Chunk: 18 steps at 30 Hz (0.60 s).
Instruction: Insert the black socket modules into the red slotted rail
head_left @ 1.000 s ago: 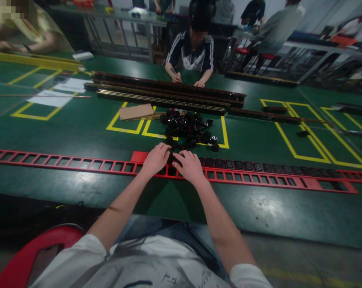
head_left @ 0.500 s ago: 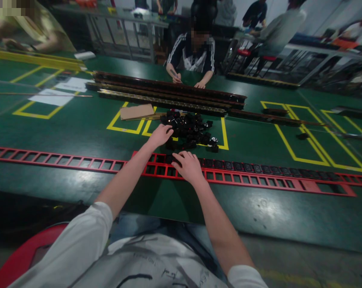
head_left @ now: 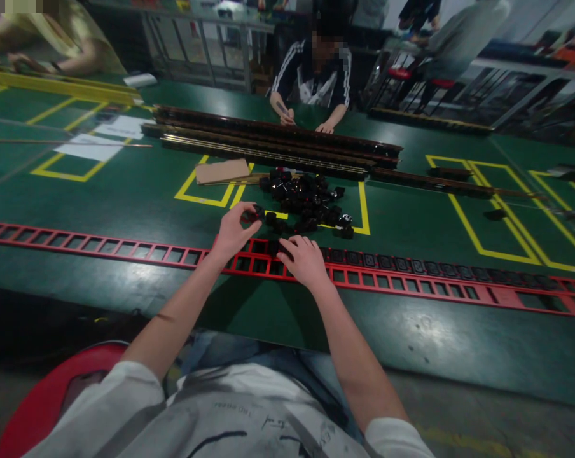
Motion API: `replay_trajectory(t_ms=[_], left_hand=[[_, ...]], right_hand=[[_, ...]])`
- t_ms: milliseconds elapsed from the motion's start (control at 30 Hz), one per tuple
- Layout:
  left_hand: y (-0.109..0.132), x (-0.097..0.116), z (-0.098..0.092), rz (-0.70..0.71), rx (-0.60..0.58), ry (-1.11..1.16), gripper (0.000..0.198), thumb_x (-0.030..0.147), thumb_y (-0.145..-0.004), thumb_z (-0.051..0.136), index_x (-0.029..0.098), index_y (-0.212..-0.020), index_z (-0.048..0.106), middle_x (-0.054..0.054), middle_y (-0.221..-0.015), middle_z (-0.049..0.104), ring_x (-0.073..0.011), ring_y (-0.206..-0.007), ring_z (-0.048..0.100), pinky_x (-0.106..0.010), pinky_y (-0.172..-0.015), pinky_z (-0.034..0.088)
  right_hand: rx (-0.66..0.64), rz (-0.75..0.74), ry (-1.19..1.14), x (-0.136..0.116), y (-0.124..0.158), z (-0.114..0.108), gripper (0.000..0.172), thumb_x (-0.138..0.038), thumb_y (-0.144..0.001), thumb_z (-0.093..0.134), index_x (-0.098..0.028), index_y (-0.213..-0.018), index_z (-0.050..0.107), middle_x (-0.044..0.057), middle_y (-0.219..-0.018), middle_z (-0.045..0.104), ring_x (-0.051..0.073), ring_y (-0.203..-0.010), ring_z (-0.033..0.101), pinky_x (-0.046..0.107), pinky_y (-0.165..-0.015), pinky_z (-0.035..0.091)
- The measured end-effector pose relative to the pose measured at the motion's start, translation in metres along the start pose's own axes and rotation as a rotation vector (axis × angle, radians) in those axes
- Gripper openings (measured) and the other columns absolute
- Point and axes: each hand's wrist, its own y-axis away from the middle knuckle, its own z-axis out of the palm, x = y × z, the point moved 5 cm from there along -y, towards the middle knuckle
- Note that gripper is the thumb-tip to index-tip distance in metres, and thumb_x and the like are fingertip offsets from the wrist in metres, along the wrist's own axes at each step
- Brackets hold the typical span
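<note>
A long red slotted strip (head_left: pixel 101 245) lies across the green table (head_left: pixel 125 197) in front of me. Its right part holds a row of black sockets (head_left: pixel 402 264). A pile of loose black sockets (head_left: pixel 309 200) sits just beyond the strip. My left hand (head_left: pixel 233 230) is raised just above the strip, fingers pinched on one black socket (head_left: pixel 256 213). My right hand (head_left: pixel 305 261) rests on the strip, fingers curled and pressing on the black socket (head_left: pixel 278 248) at the left end of the filled row.
Long dark rails (head_left: pixel 278 143) lie stacked behind the pile, beside a cardboard piece (head_left: pixel 222 170). A person in a striped jacket (head_left: pixel 316 83) works across the table; another person (head_left: pixel 39 44) is at far left. Yellow tape boxes (head_left: pixel 488 210) mark the table. White papers (head_left: pixel 94 146) lie at left.
My left hand left the strip, reached to the pile, and has come back toward the strip pinching a black socket. My right hand stayed on the strip.
</note>
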Motion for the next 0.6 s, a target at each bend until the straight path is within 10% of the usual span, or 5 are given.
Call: replay_trajectory(t_ms=[200, 600], left_hand=[[0.046, 0.010, -0.013, 0.044, -0.094, -0.117, 0.049, 0.019, -0.077, 0.077, 0.020, -0.123, 0.059, -0.007, -0.116, 0.065, -0.0213, -0.104, 0.065, -0.037, -0.090, 0.057], [0.051, 0.005, -0.004, 0.085, -0.199, -0.098, 0.038, 0.022, -0.079, 0.081, 0.021, -0.112, 0.062, -0.005, -0.110, 0.061, -0.0217, -0.104, 0.063, -0.038, -0.091, 0.055]], right_hand=[[0.008, 0.007, -0.004, 0.001, -0.001, 0.003, 0.040, -0.043, -0.103, 0.054, -0.025, -0.138, 0.064, 0.009, -0.123, 0.068, 0.027, -0.112, 0.058, 0.040, -0.090, 0.041], [0.002, 0.017, -0.004, 0.002, -0.002, 0.004, 0.040, -0.042, -0.104, 0.053, -0.026, -0.138, 0.064, 0.010, -0.124, 0.068, 0.027, -0.113, 0.058, 0.040, -0.091, 0.040]])
